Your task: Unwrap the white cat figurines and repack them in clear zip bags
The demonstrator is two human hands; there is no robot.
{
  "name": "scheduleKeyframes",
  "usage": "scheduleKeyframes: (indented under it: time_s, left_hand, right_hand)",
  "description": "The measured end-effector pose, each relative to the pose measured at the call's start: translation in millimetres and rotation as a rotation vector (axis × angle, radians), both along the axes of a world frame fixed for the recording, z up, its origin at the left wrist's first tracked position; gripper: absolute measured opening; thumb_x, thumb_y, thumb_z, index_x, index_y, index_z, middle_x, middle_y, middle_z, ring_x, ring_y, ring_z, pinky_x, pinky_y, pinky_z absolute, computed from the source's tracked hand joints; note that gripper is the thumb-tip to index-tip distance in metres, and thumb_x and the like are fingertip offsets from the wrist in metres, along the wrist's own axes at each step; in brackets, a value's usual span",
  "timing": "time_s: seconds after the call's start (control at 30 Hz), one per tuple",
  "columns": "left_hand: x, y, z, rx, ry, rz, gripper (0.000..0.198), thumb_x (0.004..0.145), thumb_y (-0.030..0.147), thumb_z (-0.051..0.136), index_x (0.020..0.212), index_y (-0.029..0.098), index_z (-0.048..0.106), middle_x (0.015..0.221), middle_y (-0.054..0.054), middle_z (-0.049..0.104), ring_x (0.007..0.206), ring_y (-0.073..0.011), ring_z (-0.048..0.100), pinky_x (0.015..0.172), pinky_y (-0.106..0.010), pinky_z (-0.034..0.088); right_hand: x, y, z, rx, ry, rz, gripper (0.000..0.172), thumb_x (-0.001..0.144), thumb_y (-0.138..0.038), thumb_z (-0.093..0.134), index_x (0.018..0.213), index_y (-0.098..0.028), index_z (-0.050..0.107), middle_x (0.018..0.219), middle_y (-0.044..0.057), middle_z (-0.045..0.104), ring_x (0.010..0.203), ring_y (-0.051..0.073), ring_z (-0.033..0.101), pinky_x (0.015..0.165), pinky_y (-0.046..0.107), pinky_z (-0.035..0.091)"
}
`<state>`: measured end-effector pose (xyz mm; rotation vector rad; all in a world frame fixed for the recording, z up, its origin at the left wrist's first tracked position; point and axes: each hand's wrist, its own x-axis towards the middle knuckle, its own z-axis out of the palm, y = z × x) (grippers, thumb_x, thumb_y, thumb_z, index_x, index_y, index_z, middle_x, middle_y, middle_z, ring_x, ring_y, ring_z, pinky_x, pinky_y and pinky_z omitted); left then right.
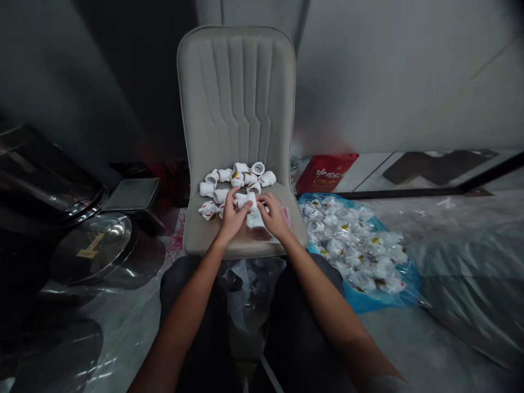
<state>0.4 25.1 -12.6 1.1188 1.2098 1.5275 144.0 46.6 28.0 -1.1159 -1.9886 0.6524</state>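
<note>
Now; left hand (231, 217) pinches white figurine (251, 198); right hand (273, 215) likewise; grey chair (239, 103) beneath.

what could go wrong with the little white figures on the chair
The white figure at the left hand and right hand might slip. The loose figures crowd close by, so a nudge could scatter them; those toward the seat's left side might roll off.

White figurines (237, 179) lie on a grey chair (200, 237).
</note>
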Motion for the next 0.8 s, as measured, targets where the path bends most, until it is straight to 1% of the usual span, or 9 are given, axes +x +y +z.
scheduleKeyframes:
  time_s: [0.1,0.2,0.23,0.33,0.43,0.5,0.6,0.7,0.8]
  left_hand:
    - [-13,7,1.4,0.067,0.151,0.137,0.061,0.086,0.034,0.069,0.140,0.024,0.042,0.119,-0.009,0.061,0.107,-0.0206,0.062,0.095,-0.037,0.052]
    - [-31,15,4.9,0.089,0.470,0.214,0.057,0.085,0.029,0.071,0.135,0.021,0.046,0.126,-0.012,0.059,0.120,-0.0253,0.056,0.105,-0.043,0.045]
    - [-35,17,6.2,0.088,0.605,0.177,0.055,0.084,0.028,0.071,0.133,0.021,0.048,0.127,-0.013,0.060,0.122,-0.0270,0.055,0.108,-0.045,0.041]
    - [-40,20,8.2,0.048,0.963,-0.046,0.049,0.085,0.027,0.069,0.131,0.022,0.053,0.128,-0.012,0.063,0.122,-0.0306,0.057,0.114,-0.054,0.030]
    - [-35,17,6.0,0.006,1.146,-0.162,0.051,0.088,0.019,0.062,0.137,0.023,0.051,0.134,-0.012,0.061,0.120,-0.0312,0.059,0.116,-0.058,0.025]
    - [-33,15,3.3,-0.009,1.197,-0.182,0.050,0.088,0.015,0.058,0.137,0.023,0.052,0.135,-0.012,0.060,0.117,-0.0308,0.061,0.115,-0.058,0.026]
    - [-34,15,1.3,-0.040,1.210,-0.181,0.046,0.087,0.014,0.059,0.133,0.021,0.056,0.133,-0.013,0.061,0.114,-0.0316,0.062,0.113,-0.059,0.030]
    - [-31,16,3.7,-0.014,1.133,-0.072,0.054,0.088,0.018,0.060,0.141,0.019,0.048,0.138,-0.016,0.057,0.123,-0.0339,0.057,0.114,-0.062,0.028]
    - [-22,15,7.3,0.127,0.979,0.025,0.056,0.091,0.022,0.057,0.145,0.018,0.042,0.142,-0.016,0.052,0.133,-0.0313,0.049,0.118,-0.056,0.029]
  right_hand:
    - [1,9,-4.9,-0.030,0.019,-0.059,0.029,0.100,-0.043,0.044,0.089,-0.021,0.060,0.090,0.005,0.061,0.086,0.019,0.057,0.078,0.030,0.047]
    - [4,21,-14.4,-0.072,0.001,-0.114,0.031,0.100,-0.045,0.042,0.092,-0.021,0.059,0.090,0.005,0.061,0.085,0.019,0.057,0.074,0.029,0.047]
    - [5,26,-18.5,-0.075,-0.025,-0.124,0.030,0.100,-0.044,0.041,0.094,-0.021,0.060,0.093,0.006,0.062,0.086,0.019,0.057,0.075,0.029,0.048]
    - [6,44,-31.9,-0.020,-0.173,-0.190,0.028,0.098,-0.038,0.042,0.107,-0.019,0.061,0.107,0.011,0.061,0.099,0.023,0.058,0.088,0.036,0.049]
    - [7,62,-43.9,0.024,-0.389,-0.247,0.043,0.092,-0.031,0.049,0.131,-0.013,0.053,0.128,0.019,0.054,0.118,0.031,0.052,0.103,0.045,0.043]
    - [9,72,-49.4,-0.016,-0.515,-0.238,0.052,0.089,-0.027,0.051,0.138,-0.010,0.049,0.130,0.021,0.054,0.119,0.033,0.052,0.104,0.045,0.043]
    - [12,80,-54.2,-0.083,-0.591,-0.260,0.050,0.087,-0.023,0.048,0.135,-0.009,0.053,0.122,0.021,0.061,0.111,0.033,0.057,0.098,0.045,0.046]
    - [16,85,-56.4,-0.089,-0.539,-0.323,0.045,0.084,-0.019,0.046,0.127,-0.010,0.059,0.111,0.018,0.068,0.101,0.032,0.061,0.093,0.044,0.048]
    - [16,88,-55.1,-0.078,-0.364,-0.343,0.042,0.079,-0.017,0.045,0.115,-0.014,0.066,0.100,0.013,0.072,0.090,0.027,0.063,0.087,0.039,0.049]
